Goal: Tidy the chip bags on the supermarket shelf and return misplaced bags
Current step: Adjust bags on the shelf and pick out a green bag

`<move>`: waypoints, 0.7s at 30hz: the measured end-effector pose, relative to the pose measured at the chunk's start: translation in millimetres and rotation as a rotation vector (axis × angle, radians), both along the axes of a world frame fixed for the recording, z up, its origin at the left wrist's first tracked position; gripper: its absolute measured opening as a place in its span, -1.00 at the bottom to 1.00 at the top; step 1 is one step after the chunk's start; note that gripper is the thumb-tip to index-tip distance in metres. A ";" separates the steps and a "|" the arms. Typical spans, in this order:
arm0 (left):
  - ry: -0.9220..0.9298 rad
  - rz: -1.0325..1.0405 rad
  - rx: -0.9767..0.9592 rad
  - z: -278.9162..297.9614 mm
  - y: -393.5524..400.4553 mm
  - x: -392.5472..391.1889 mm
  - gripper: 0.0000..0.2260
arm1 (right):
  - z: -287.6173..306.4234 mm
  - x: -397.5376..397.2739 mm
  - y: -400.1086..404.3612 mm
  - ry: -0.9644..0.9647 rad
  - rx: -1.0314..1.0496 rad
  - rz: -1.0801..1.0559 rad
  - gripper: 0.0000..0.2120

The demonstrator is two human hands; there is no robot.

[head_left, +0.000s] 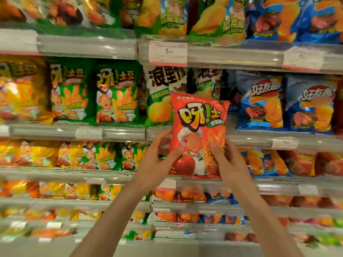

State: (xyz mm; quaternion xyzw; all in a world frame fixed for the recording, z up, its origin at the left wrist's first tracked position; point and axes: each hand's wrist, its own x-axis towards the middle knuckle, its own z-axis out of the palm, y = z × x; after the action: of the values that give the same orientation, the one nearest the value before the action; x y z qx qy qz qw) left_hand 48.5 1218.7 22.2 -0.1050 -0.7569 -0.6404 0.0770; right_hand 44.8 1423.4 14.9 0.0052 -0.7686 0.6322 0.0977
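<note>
From my seat the lower shelves blur into streaks of orange, yellow and green, and I cannot tell one pack from another down there. The top row is cut off by the frame edge, so only the bottoms of those bags show. My arms run out of the picture at the bottom.

I hold one glossy red-orange plastic chip bag (198, 134) in front of the shelving, upright, its long axis vertical with a slight lean, top edge up and printed face toward me. It hides part of the white-and-green chip bag with black lettering (163, 93) behind it, and the lower edge of that shelf. My left hand (157, 164) grips the bag's lower left side, thumb across the front and fingers curled behind, where I cannot see them. My right hand (229, 162) grips the lower right side the same way, thumb on the front face.

On the middle shelf I count two green fry-picture bags (117, 93) side by side to the left, a yellow foil bag (20, 89) beyond them, smeared by blur, and two blue chip bags with red-and-yellow art (261, 104) to the right. A second white-and-green pack peeks out behind the held bag's top right corner. One white price label (168, 52) reading 5 sits on the grey shelf rail (233, 56) above; the others are too blurred to read.
</note>
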 end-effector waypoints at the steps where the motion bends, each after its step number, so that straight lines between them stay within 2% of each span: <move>1: 0.003 0.007 -0.009 -2.0 -19.1 7.2 -0.49 | -0.9 7.6 -16.9 0.002 0.002 0.001 -0.66; 3: 0.008 0.023 -0.022 -6.2 -62.1 25.9 -0.50 | 1.2 26.0 -57.5 0.009 0.018 0.019 -0.74; 7: 0.017 0.073 -0.006 -15.0 -163.3 74.2 -0.51 | -5.9 61.0 -155.7 -0.028 0.035 0.092 -0.60; 10: -0.002 0.133 0.017 -22.8 -241.8 111.7 -0.56 | -15.1 82.8 -234.7 -0.072 0.044 0.175 -0.34; 11: -0.014 0.161 0.027 -25.0 -266.5 123.8 -0.56 | -16.8 88.9 -260.9 -0.094 0.052 0.200 -0.34; 13: -0.016 0.219 0.037 -26.1 -311.7 144.7 -0.57 | -18.3 96.2 -310.0 -0.114 0.033 0.271 -0.48; 14: -0.014 0.250 0.038 -26.3 -333.6 152.5 -0.57 | -19.2 96.1 -333.6 -0.115 0.048 0.297 -0.45; 17: -0.019 0.341 0.050 -26.8 -392.9 166.0 -0.54 | -20.9 90.7 -399.5 -0.094 0.085 0.357 -0.15; 21: 0.005 0.420 0.046 -29.0 -460.1 165.3 -0.56 | -20.7 74.6 -474.2 -0.065 0.036 0.415 -0.11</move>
State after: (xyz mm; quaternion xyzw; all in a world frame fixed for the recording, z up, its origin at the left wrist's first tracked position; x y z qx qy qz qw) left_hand 213.7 758.6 -6.7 0.0551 -0.7471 -0.6272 0.2132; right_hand 119.4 949.2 -5.8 0.1447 -0.7650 0.6247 -0.0596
